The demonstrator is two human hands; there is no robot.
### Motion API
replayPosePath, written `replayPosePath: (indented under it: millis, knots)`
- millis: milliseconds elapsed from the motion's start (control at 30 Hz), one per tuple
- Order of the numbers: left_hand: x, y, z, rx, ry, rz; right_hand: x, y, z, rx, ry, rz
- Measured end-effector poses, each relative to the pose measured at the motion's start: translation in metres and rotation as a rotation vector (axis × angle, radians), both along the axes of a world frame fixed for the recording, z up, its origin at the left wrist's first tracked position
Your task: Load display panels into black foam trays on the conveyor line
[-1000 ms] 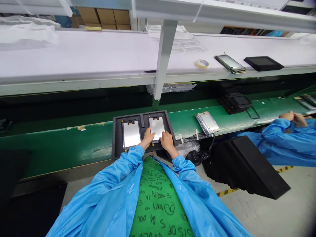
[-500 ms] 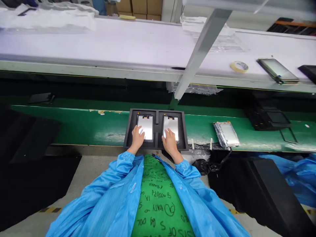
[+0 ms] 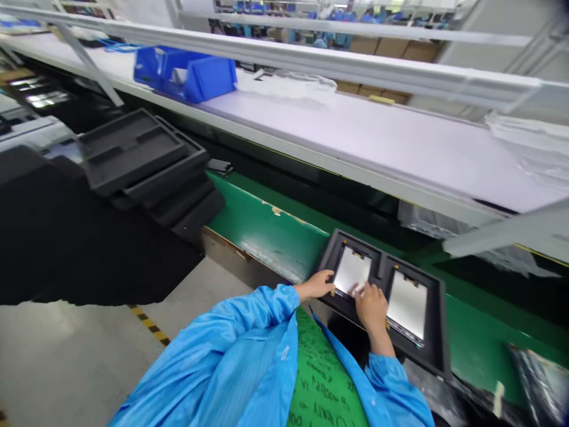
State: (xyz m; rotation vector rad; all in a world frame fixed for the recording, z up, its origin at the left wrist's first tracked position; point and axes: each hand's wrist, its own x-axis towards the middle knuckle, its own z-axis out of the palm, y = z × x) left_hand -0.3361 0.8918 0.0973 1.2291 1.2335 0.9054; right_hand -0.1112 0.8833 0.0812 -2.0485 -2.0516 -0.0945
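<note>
A black foam tray [image 3: 438, 323] with two recesses sits on the green bench. Each recess has a flat display panel lying in it: the left panel [image 3: 353, 270] and the right panel [image 3: 408, 302], both with a bright face, dark edges and a small connector at the top. My left hand [image 3: 316, 286] is at the lower left edge of the left panel, fingers stretched out and thumb apart. Over that panel's lower right corner is my right hand [image 3: 372, 305], its fingers apart and loosely bent, fingertips near the bright face. Neither hand lifts anything.
Black foam trays [image 3: 137, 154] are stacked at the left, beside black sheeting [image 3: 80, 237]. Blue bins [image 3: 186, 74] stand on the white shelf [image 3: 377, 133] behind the green bench [image 3: 267, 237]. A plastic-wrapped stack [image 3: 540, 379] lies at the right.
The view has swung left, bringing the tray stack and blue bins into sight. My right hand has gone from the right panel to the left panel; my left hand is now at its edge.
</note>
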Motion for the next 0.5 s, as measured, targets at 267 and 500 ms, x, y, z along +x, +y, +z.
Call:
replayPosePath:
  millis: [267, 500]
  knots:
    - [-0.254, -0.06, -0.034, -0.045, -0.077, 0.205, -0.193, 0.006, -0.007, 0.057, 0.168, 0.284]
    - [-0.378, -0.115, -0.059, -0.257, -0.231, 0.493, -0.402, 0.084, 0.004, -0.274, 0.105, 0.57]
